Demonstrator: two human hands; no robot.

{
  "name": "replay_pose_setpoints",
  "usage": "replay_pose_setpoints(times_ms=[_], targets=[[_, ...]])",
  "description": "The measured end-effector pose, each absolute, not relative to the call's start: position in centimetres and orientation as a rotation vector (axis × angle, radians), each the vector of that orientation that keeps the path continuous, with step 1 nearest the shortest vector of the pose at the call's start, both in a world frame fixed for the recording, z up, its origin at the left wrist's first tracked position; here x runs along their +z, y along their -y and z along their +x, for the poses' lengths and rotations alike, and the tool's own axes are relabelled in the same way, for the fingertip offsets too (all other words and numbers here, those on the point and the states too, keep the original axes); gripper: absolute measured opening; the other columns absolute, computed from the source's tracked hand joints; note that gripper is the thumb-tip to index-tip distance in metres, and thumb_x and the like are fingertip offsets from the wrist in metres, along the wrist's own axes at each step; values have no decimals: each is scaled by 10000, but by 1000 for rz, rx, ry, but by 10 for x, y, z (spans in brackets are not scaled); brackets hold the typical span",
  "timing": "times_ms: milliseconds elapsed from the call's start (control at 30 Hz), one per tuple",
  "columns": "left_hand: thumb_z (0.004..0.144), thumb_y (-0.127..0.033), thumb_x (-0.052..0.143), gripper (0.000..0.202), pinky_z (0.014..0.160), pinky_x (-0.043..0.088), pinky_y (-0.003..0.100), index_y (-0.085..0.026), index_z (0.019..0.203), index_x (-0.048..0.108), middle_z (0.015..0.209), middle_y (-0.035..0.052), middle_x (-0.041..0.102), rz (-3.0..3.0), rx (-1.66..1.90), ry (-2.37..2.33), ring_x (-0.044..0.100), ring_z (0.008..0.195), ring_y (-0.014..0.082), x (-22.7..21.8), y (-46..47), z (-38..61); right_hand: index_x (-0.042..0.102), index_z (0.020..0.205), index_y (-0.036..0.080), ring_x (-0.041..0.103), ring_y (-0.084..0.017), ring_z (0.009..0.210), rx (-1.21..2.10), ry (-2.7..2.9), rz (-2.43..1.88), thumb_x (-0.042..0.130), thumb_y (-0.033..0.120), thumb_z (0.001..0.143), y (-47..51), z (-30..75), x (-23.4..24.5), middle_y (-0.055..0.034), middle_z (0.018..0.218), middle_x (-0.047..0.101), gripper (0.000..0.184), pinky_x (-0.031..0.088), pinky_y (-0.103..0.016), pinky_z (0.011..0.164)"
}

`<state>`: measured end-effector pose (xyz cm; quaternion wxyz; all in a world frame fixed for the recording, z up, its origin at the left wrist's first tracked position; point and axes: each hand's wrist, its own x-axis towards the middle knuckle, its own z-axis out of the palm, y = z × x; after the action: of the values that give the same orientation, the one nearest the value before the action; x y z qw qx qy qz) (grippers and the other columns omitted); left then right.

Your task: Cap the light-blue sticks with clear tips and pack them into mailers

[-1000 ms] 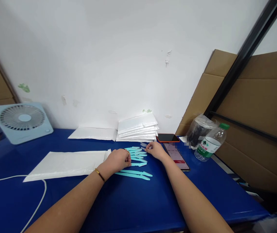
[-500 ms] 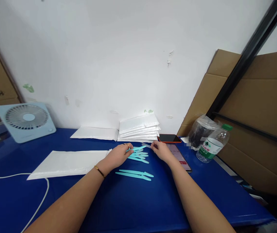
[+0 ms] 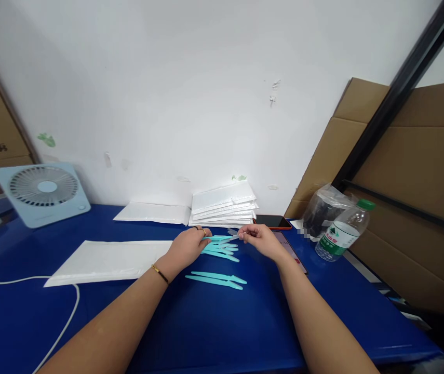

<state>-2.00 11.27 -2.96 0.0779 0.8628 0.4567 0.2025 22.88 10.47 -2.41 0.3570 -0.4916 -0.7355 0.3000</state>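
Observation:
My left hand, with a gold bracelet and a ring, is closed round a bunch of several slim teal plastic sticks, lifted a little off the blue table. My right hand pinches the far tips of the same bunch from the right. Two more teal sticks lie side by side on the table just in front of my hands. A long white padded envelope lies flat to the left of my left hand.
A stack of white padded envelopes and a single one lie by the wall. A phone and a second phone under my right wrist, a water bottle, a bagged dark item, a small fan, a white cable and leaning cardboard surround the area.
My left hand gathered the loose spread of teal sticks into a bunch and raised it slightly. My right hand moved in and pinched the bunch's tips. Two sticks stayed on the table.

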Motion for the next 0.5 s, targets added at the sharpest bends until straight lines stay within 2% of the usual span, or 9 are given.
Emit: replay_pose_setpoints(times_ms=[333,500], targets=[[853,-365,386,258,731,398,259,-236,960,584,915,42,595,2518,582,-1337,551,842,177,-34,-113,-19,657,833,157,555,-136,609,859,1901,-1204,551,379,752,-110,213,-40,-16,649,615,259,424,-238,592],[781,-360,500,259,826,354,337,-250,1004,575,1019,44,582,2533,621,-1523,508,994,221,-31,-109,-17,667,856,173,578,-155,741,328,1918,-1445,503,277,792,-126,229,-56,-46,831,650,205,430,-262,711]])
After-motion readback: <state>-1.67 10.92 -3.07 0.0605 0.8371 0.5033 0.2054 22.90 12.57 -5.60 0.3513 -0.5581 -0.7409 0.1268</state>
